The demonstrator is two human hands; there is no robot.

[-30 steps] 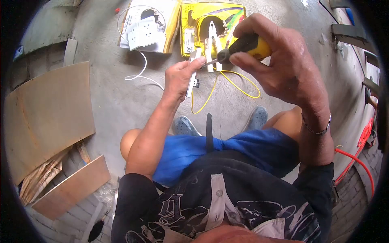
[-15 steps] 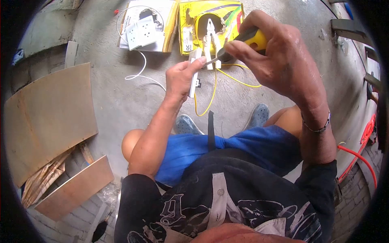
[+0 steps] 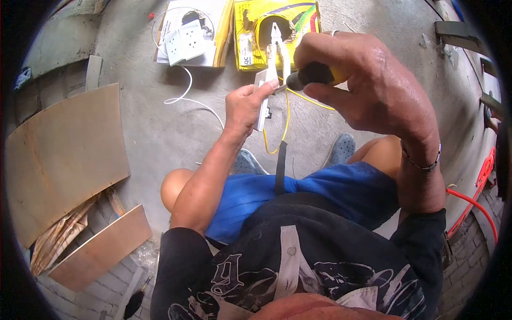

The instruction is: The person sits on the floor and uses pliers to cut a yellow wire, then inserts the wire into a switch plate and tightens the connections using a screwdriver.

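Note:
My left hand [image 3: 244,109] grips a white socket plate [image 3: 261,116], its thumb on the upper edge. A small dark terminal part shows on the plate's right side, beside the yellow wire [image 3: 288,114]. In my right hand [image 3: 368,80] is a yellow and black screwdriver [image 3: 313,76], with the fingers wrapped round its handle. Its shaft points left to the plate by my left thumb; whether the tip sits in a screw is too small to tell. Just beyond the plate lie pliers with white handles [image 3: 276,40], partly over a yellow wire box [image 3: 246,18].
Left of the yellow box, white double sockets [image 3: 185,42] with a white cable [image 3: 186,90] rest on a carton [image 3: 217,32]. Wooden boards [image 3: 69,160] stand at the left. A red hose [image 3: 474,205] runs along the right. My shoes [image 3: 341,149] are on the concrete floor.
My left hand and the socket plate have shifted slightly right and down, and the plate's face has turned more into view. My right hand has turned with the screwdriver, which now lies more level.

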